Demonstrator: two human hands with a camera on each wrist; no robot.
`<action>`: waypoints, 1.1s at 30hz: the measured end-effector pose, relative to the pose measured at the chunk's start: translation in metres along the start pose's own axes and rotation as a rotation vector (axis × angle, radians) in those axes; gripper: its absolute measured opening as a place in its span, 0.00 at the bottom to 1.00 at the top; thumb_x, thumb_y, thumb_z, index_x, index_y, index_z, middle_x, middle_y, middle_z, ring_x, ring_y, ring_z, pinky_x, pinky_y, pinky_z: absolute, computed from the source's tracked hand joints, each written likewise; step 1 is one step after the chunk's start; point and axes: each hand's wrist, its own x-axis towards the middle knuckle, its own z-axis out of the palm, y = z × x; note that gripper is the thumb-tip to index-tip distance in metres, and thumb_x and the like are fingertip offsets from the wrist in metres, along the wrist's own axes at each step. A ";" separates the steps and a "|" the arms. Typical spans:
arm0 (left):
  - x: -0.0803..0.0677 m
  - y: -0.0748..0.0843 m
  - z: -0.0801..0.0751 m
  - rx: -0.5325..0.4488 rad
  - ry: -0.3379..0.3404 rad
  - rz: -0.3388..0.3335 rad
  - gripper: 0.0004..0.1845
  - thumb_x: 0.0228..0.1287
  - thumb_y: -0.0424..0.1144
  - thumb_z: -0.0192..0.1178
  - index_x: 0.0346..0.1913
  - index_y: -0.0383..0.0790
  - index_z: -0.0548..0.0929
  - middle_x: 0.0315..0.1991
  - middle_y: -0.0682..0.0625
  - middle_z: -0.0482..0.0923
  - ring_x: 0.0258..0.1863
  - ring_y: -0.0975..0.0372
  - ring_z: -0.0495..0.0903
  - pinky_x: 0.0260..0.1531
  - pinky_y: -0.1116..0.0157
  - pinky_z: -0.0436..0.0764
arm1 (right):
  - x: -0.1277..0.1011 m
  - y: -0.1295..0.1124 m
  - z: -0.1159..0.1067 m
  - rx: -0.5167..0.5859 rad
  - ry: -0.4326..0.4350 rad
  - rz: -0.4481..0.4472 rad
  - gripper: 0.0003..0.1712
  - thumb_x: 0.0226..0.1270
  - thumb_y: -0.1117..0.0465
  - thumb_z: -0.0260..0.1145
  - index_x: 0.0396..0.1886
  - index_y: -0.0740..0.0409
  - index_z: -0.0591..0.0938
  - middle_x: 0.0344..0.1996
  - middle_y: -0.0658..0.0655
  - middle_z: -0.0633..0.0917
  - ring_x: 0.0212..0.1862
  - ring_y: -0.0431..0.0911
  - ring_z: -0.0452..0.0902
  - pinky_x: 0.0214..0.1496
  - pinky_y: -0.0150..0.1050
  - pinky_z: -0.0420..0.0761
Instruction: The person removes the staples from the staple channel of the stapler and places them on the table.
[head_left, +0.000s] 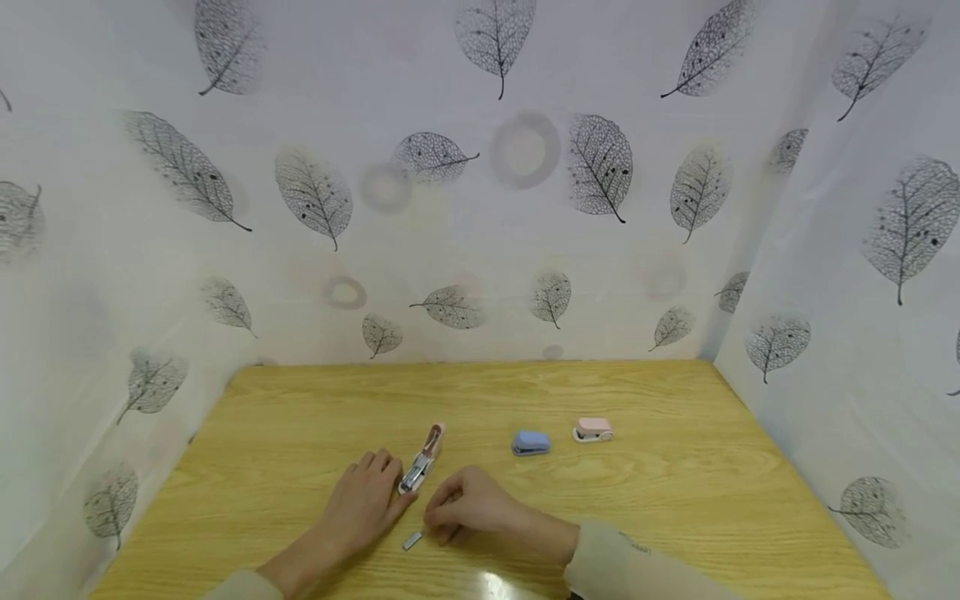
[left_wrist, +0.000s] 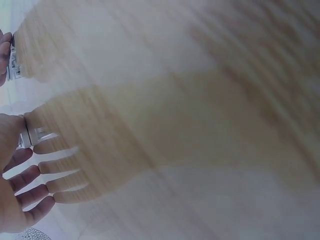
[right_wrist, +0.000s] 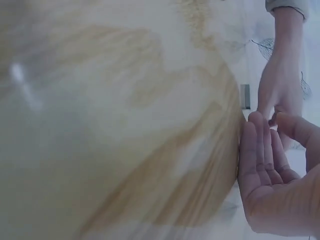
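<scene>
An opened pink-and-white stapler [head_left: 422, 460] lies on the wooden table, its metal insides showing. My left hand [head_left: 363, 496] rests there, steadying the stapler's near end between thumb and forefinger; in the left wrist view its other fingers [left_wrist: 35, 192] are spread. A short grey strip of staples [head_left: 412, 541] lies on the table below both hands. Just right of it hovers my right hand [head_left: 476, 507], thumb and forefinger close together. The right wrist view has the strip [right_wrist: 245, 96] beyond that hand's fingertips [right_wrist: 256, 117]. Whether anything is pinched there cannot be made out.
A small blue stapler [head_left: 531, 442] and a small pink-and-white one [head_left: 593, 429] stand farther back, right of centre. White cloth with grey leaf prints [head_left: 600, 167] hangs behind the table [head_left: 660, 492] and on both sides.
</scene>
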 end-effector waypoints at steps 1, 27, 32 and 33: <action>0.000 0.000 0.000 -0.001 -0.004 -0.002 0.18 0.67 0.56 0.70 0.43 0.45 0.82 0.41 0.52 0.80 0.39 0.61 0.77 0.41 0.60 0.81 | -0.002 -0.001 -0.003 0.001 -0.001 -0.013 0.07 0.65 0.64 0.76 0.39 0.63 0.89 0.29 0.60 0.92 0.27 0.43 0.89 0.30 0.37 0.89; 0.001 -0.001 0.001 0.014 0.011 0.012 0.19 0.68 0.56 0.69 0.44 0.43 0.82 0.41 0.50 0.81 0.39 0.60 0.79 0.40 0.59 0.82 | -0.045 -0.001 -0.080 -0.882 0.144 -0.509 0.25 0.74 0.44 0.68 0.63 0.53 0.83 0.55 0.51 0.88 0.55 0.47 0.84 0.58 0.42 0.84; 0.000 -0.001 0.001 0.008 0.015 0.018 0.18 0.67 0.55 0.70 0.44 0.44 0.82 0.41 0.50 0.81 0.39 0.60 0.79 0.40 0.59 0.82 | -0.042 0.002 -0.099 -1.150 0.210 -0.598 0.25 0.71 0.46 0.72 0.62 0.52 0.83 0.54 0.49 0.87 0.54 0.43 0.83 0.58 0.42 0.85; 0.000 -0.001 0.001 0.005 0.017 0.019 0.18 0.67 0.55 0.70 0.44 0.44 0.82 0.41 0.50 0.81 0.39 0.59 0.79 0.40 0.58 0.83 | -0.041 0.003 -0.103 -1.199 0.228 -0.622 0.26 0.70 0.46 0.73 0.61 0.53 0.83 0.53 0.50 0.87 0.53 0.43 0.84 0.58 0.43 0.85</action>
